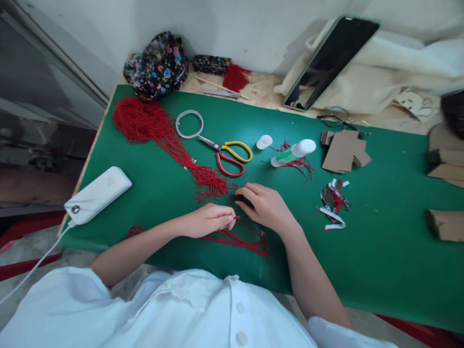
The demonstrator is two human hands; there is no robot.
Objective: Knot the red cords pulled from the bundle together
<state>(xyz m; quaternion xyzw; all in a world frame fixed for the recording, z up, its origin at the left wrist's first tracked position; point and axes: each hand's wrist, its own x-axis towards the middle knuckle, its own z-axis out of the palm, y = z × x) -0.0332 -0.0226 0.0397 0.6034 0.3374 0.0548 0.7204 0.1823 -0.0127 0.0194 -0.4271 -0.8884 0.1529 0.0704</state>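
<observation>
Left hand [208,220] pinched shut on a red cord [232,239] end; right hand [264,205] curled, pressing a small dark thing, steadying it. Cord bundle [163,135] at eleven o'clock, scissors [226,154] at twelve, within reach on the bench [380,251].

We have both bare forearms reaching forward and angling inward, so our hands sit close together but apart. Our left hand [208,220] lies low with fingers curled and thumb and forefinger tips pinched together, pointing right. Our right hand [264,205] rests palm down, fingers bent and pointing left.
</observation>
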